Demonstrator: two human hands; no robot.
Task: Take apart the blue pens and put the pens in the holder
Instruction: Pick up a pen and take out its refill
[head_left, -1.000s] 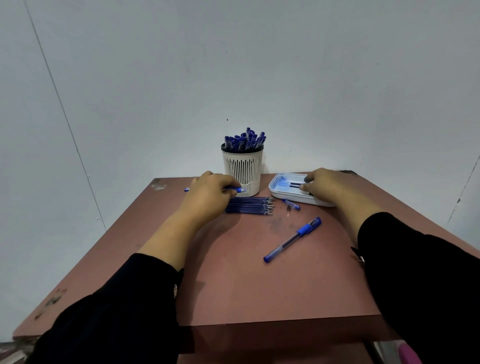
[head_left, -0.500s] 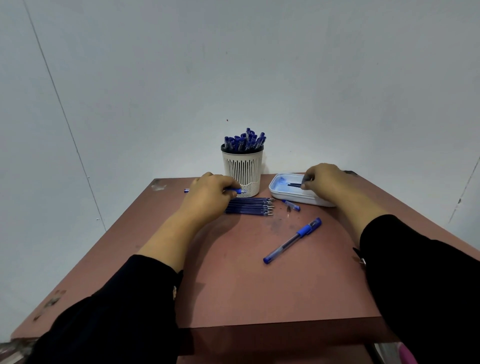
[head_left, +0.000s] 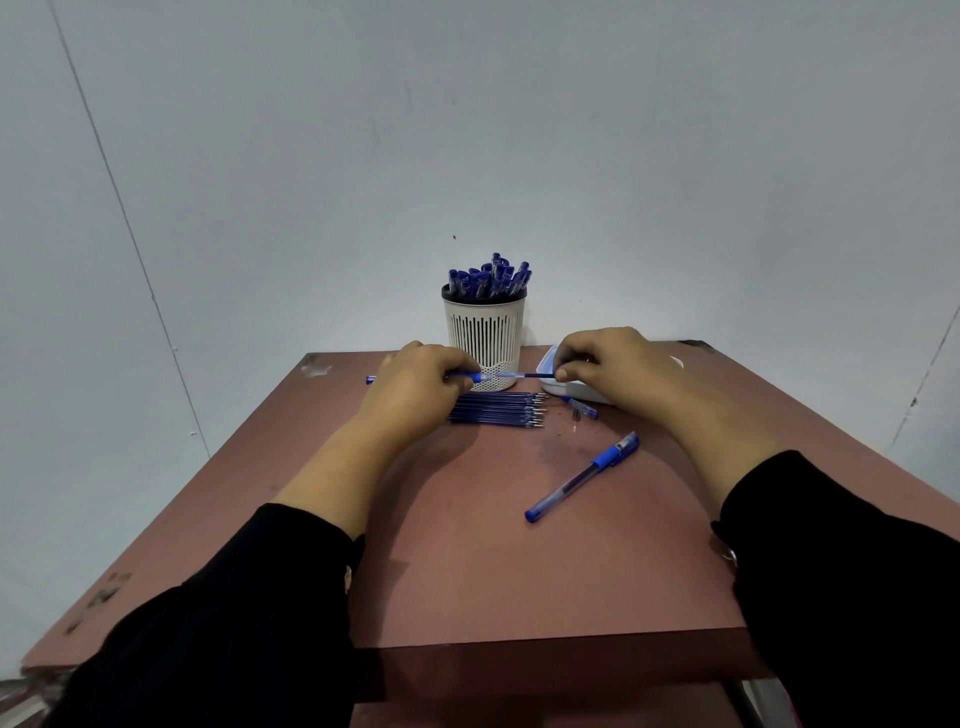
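A person's two hands meet at the centre of the frame, in front of a white slotted holder (head_left: 484, 340) that stands at the far edge of the reddish bench (head_left: 467, 571). The left hand (head_left: 415, 387) curls its fingers round the barrel of a blue pen (head_left: 470, 375), whose end pokes out to the left of the knuckles. The right hand (head_left: 608, 364) pinches the far end of a thin dark refill (head_left: 527, 374) that runs in line with the barrel; whether the refill is fully out of the barrel cannot be told. The step in hand appears to be separating the two parts. Several risks follow. The hands work just in front of the holder, so a sharp pull could knock it and tip out its crowded pens. A thin refill pulled off-axis may bend or slip from the pinch. Small loose parts on the bench could roll off. By count: one holder, packed with blue pens too crowded to number; one bundle of refills (head_left: 496, 409) lying just below the left hand's fingers, roughly ten, not separable with certainty; one whole capped pen (head_left: 582, 476) lying diagonally at right of centre; one small blue piece (head_left: 584, 407) near the right hand; and one white tray (head_left: 550, 384), mostly hidden under the right hand, its contents out of sight.
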